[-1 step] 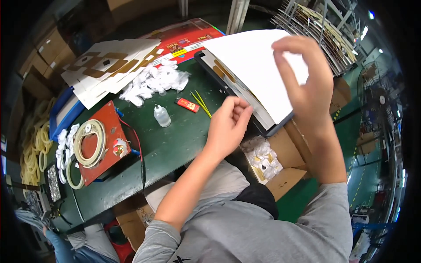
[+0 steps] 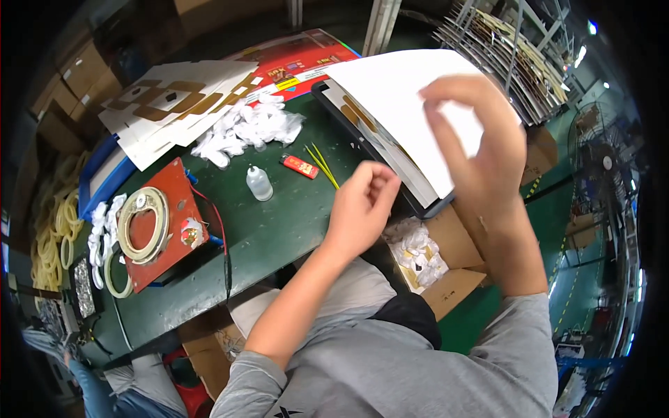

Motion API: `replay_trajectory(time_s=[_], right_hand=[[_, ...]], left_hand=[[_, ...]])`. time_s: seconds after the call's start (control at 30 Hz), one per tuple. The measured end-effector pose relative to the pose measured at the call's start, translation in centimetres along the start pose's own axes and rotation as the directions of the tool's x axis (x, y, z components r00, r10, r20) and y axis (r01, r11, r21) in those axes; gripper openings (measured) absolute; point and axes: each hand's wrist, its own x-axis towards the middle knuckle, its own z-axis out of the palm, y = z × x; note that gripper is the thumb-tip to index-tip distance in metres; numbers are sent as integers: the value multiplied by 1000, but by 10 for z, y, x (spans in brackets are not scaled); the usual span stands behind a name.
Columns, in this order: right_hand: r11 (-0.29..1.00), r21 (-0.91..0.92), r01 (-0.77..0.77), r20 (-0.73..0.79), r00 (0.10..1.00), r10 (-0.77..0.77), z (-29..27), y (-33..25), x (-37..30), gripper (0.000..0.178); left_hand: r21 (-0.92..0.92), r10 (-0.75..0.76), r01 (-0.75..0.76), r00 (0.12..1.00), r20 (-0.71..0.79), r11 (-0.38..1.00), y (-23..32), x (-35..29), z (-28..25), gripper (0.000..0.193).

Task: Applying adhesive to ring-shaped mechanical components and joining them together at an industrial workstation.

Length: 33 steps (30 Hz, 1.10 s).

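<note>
**A:** What are the two hands doing?

**B:** The right hand [image 2: 481,150] is up at about two o'clock. Its fingers are pinched on the edge of the top white sheet [image 2: 397,90], lifting it. The left hand [image 2: 362,205] is near the middle. Its fingers are curled in, just by the edge of the black tray [image 2: 418,205]. I cannot tell if it holds something small or nothing at all.

**A:** Where is the white sheet?

**B:** It lies on top of a pile of flat cards in that black tray, at about one o'clock on the green bench [image 2: 279,223]. The pile sits close to the person, I think so both hands can reach it easily.

**A:** What else is on the bench?

**B:** A small clear bottle [image 2: 258,183] stands at eleven o'clock from the left hand. Next to it lie a little red packet [image 2: 300,166] and some thin yellow sticks [image 2: 322,165]. Behind them is a heap of white bits [image 2: 247,129], and flat white and brown cardboard [image 2: 174,104] at ten o'clock.

**A:** And far to the left?

**B:** A red board [image 2: 174,209] with a ring of tape [image 2: 143,224] on it, at nine o'clock. An open cardboard box [image 2: 446,268] of small white packs sits low by the person's lap, at five o'clock from the left hand, maybe so things are easy to pick out.
</note>
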Motion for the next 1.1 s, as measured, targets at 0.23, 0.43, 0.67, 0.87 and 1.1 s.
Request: replay_trajectory(time_s=[0.23, 0.43, 0.67, 0.87, 1.1], right_hand=[[741, 663, 111, 287, 876, -388, 98, -114, -29, 33], [439, 875, -205, 466, 603, -648, 160, -193, -102, 26], [475, 738, -480, 666, 399, -631, 219, -195, -155, 17], [441, 318, -839, 935, 355, 1, 268, -138, -240, 29], [-186, -2, -983, 958, -55, 283, 332, -142, -324, 35]], left_hand=[[52, -52, 44, 986, 160, 998, -105, -122, -58, 17], [73, -390, 387, 920, 39, 919, -180, -230, -108, 18], [-357, -537, 414, 746, -393, 837, -218, -240, -130, 28], [-814, -735, 172, 560, -383, 555, -203, -196, -133, 32], [-673, -725, 323, 495, -479, 666, -258, -188, -121, 41]])
